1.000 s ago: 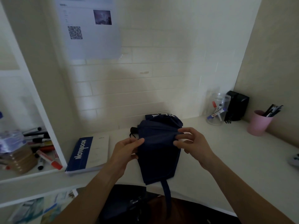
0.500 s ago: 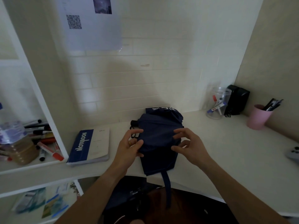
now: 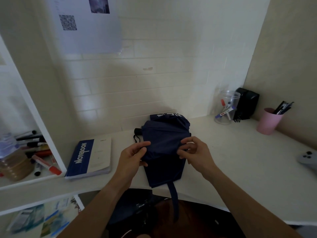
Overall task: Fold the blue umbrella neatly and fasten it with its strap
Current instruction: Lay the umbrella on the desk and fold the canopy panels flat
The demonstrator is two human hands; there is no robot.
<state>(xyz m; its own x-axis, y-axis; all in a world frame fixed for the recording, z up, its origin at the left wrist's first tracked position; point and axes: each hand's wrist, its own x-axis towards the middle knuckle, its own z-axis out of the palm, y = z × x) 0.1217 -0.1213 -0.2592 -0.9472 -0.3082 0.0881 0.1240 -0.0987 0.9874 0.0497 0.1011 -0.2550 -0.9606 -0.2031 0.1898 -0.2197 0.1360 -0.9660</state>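
The dark blue umbrella [image 3: 165, 145] lies collapsed on the white desk [image 3: 240, 160], its loose canopy bunched in flat folds. Its black handle [image 3: 137, 131] with a wrist cord sticks out to the left at the far end. The strap [image 3: 173, 198] hangs loose over the desk's front edge. My left hand [image 3: 133, 156] pinches a fold of fabric at the canopy's left edge. My right hand [image 3: 194, 152] pinches the fabric at the right edge, level with the left hand.
A blue and white notebook [image 3: 89, 158] lies left of the umbrella. A clear jar of markers [image 3: 226, 107], a black box [image 3: 247, 103] and a pink pen cup [image 3: 269, 120] stand at the back right. A grey device [image 3: 308, 159] lies at far right. Shelves with markers [image 3: 39, 152] are on the left.
Both hands shifted along the canopy's edges and took a fresh pinch on the fabric. The umbrella stays flat on the desk; the camera tilted slightly.
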